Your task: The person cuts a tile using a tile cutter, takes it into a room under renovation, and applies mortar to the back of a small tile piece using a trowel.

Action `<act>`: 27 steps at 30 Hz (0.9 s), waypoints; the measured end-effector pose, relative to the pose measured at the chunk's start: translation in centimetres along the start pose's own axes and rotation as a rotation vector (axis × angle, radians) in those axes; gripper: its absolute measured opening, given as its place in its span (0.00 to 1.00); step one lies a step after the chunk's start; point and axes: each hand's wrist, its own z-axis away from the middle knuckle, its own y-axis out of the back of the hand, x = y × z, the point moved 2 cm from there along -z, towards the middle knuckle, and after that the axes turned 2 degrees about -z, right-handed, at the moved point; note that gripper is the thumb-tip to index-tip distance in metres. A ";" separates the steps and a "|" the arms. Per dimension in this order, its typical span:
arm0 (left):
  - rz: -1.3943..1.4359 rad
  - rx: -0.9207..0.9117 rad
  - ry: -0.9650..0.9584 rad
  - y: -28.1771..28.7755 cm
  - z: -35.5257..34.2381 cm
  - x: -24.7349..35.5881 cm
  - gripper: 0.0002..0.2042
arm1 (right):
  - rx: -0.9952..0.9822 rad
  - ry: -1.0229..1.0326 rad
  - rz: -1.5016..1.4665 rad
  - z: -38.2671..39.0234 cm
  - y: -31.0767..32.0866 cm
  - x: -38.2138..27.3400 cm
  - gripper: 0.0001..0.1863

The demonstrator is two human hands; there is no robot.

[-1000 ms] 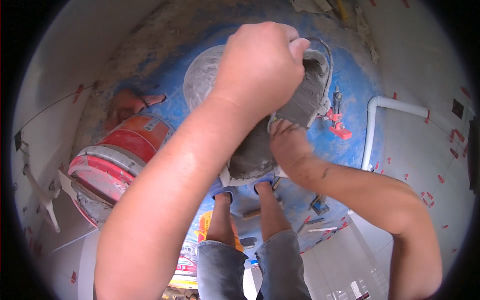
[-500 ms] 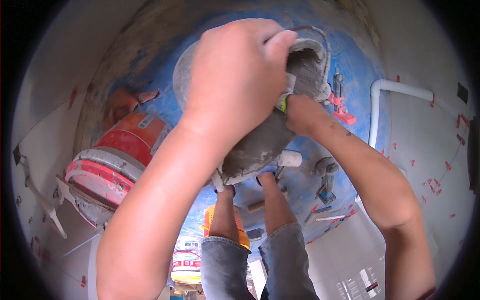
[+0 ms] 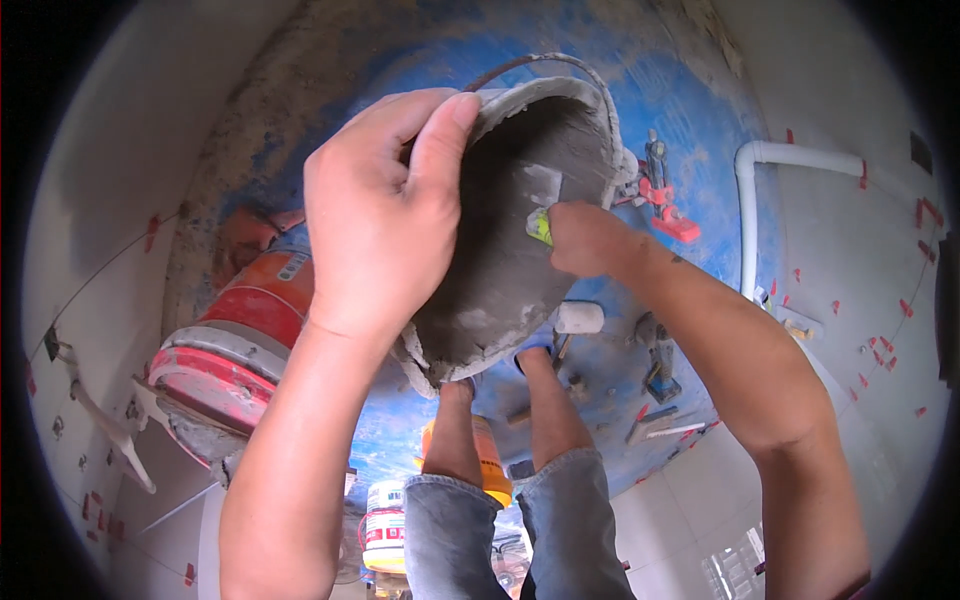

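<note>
A bucket (image 3: 515,290) caked in grey mortar is tipped, its inside facing me, with a wire handle arched over the top. My left hand (image 3: 380,215) is closed on its upper left rim. Inside, my right hand (image 3: 590,238) grips a tool with a lime-green handle (image 3: 538,226); its blade (image 3: 543,185) lies against the dark grey mortar, mostly smeared with it.
Red buckets (image 3: 240,335) stand at left; orange (image 3: 485,445) and white (image 3: 385,525) ones are lower, by my legs. A red-footed tool (image 3: 675,225), a white mallet (image 3: 578,317) and other tools lie on the blue floor (image 3: 700,120). A white pipe (image 3: 747,220) runs along the right wall.
My left hand has moved left and down with the rim, exposing more of the bucket's inside. My right hand went up, then slightly left; the green handle now shows.
</note>
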 end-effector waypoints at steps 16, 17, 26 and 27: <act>0.070 0.069 0.071 -0.8 2.4 0.3 0.10 | -0.145 0.085 -0.139 -1.2 -3.6 1.8 0.10; 0.075 0.062 0.091 -1.0 2.5 0.4 0.10 | -0.146 0.085 -0.142 -1.1 -3.9 1.9 0.10; 0.043 0.000 0.115 -0.9 3.3 0.6 0.15 | -0.403 0.107 -0.430 -0.8 -5.4 1.2 0.13; 0.041 0.004 0.110 -0.9 3.0 0.7 0.15 | -0.430 0.115 -0.564 -1.0 -5.9 1.6 0.11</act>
